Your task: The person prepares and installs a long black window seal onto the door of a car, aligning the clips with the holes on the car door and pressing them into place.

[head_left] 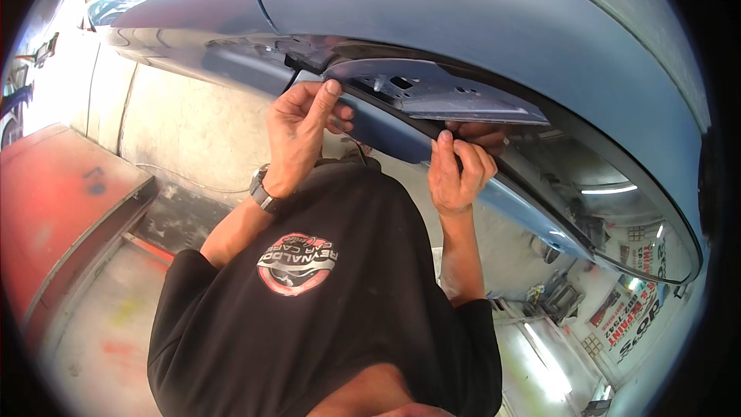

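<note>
A black strip (397, 114), which looks like a window trim strip, runs along the sill of a blue car door (386, 130). My left hand (301, 123) pinches its left end between thumb and fingers. Farther right, my right hand (461, 174) grips the same strip, thumb on top and fingers curled. Just beyond the strip sits a blue metal panel (463, 96) with cut-out holes, possibly a reflection in the glass. Dark window glass (587, 177) stretches to the right of my right hand. My fingertips partly hide the strip's edge.
The blue car body (432, 4) curves across the top. At the left a red panel or bench (73, 208) stands on the pale, paint-marked floor (185, 123). A thin cable (185, 179) lies on the floor. Lettered signs (633, 324) and a bright lamp (548, 359) show at the lower right.
</note>
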A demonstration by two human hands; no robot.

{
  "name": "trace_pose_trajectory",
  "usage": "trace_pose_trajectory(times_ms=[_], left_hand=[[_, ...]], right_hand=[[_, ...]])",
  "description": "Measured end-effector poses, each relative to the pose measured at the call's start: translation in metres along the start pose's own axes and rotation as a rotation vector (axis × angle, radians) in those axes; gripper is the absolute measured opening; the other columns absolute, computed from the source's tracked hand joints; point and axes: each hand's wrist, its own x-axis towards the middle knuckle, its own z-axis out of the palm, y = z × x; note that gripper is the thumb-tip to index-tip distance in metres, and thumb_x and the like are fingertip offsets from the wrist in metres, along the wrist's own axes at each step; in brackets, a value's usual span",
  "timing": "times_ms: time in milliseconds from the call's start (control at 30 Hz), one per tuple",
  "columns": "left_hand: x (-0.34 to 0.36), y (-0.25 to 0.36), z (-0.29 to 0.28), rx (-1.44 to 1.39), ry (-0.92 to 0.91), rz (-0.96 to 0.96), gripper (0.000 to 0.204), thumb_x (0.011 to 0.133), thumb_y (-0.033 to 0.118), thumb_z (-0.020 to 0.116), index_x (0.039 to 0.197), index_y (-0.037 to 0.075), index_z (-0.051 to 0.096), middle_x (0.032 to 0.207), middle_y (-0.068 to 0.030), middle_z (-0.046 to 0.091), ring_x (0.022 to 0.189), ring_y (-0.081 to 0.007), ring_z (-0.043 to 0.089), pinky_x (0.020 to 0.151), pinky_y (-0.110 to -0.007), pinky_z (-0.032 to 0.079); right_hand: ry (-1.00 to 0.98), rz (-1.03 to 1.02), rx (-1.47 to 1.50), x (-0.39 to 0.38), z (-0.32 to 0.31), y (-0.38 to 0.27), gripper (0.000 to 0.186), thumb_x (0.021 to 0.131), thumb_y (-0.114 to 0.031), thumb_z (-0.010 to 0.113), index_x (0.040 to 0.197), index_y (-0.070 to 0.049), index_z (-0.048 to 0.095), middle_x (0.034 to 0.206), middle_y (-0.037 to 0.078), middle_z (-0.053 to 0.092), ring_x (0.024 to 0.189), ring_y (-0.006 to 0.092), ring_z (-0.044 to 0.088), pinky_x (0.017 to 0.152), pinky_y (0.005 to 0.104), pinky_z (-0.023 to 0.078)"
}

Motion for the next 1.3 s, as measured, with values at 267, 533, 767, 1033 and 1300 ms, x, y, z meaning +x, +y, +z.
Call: trace_pose_trajectory(times_ms=[267,533,767,1033,1300], left_hand=[[0.001,0.006,-0.002,0.035,0.021,-0.037,0.025,0.096,0.023,0.067,0.087,0.000,0.066,0.072,-0.0076,0.068,0.059,-0.0121,0.064,0.056,-0.024,0.051],[-0.004,0.010,0.000,0.068,0.051,-0.019,0.032,0.093,0.029,0.072,0.087,-0.002,0.068,0.072,-0.0081,0.070,0.062,-0.0103,0.065,0.057,-0.021,0.049],[-0.001,-0.032,0.001,-0.231,0.076,0.248,0.029,0.097,0.029,0.066,0.096,0.000,0.068,0.078,-0.0074,0.071,0.065,-0.0115,0.066,0.060,-0.020,0.050],[-0.052,-0.113,0.041,-0.493,0.158,0.409,0.024,0.100,0.014,0.058,0.120,0.001,0.065,0.085,-0.0048,0.069,0.075,-0.0089,0.065,0.070,-0.024,0.056],[-0.060,-0.102,0.039,-0.399,0.017,0.469,0.045,0.102,0.017,0.054,0.146,0.012,0.047,0.070,-0.0030,0.067,0.061,-0.0068,0.061,0.060,-0.024,0.053]], right_hand=[[-0.015,-0.019,-0.001,-0.001,-0.002,0.000,0.028,0.082,-0.005,0.074,0.110,-0.007,0.071,0.102,0.004,0.061,0.093,0.0198,0.056,0.079,0.0334,0.039],[0.013,-0.076,-0.060,0.007,-0.001,0.000,0.024,0.084,-0.005,0.073,0.108,-0.008,0.071,0.097,0.004,0.061,0.087,0.0201,0.056,0.075,0.0336,0.039],[0.031,-0.181,-0.067,0.016,0.001,-0.001,0.026,0.078,-0.004,0.078,0.103,-0.007,0.073,0.088,0.003,0.059,0.080,0.0222,0.054,0.071,0.0350,0.041],[0.074,-0.285,-0.080,0.012,0.012,-0.010,0.023,0.079,-0.002,0.075,0.102,-0.006,0.072,0.088,0.006,0.057,0.078,0.0249,0.053,0.069,0.0378,0.042],[0.068,-0.289,-0.103,0.006,0.014,-0.016,0.023,0.081,-0.004,0.073,0.104,-0.006,0.071,0.090,0.009,0.058,0.080,0.0287,0.055,0.070,0.0421,0.043]])
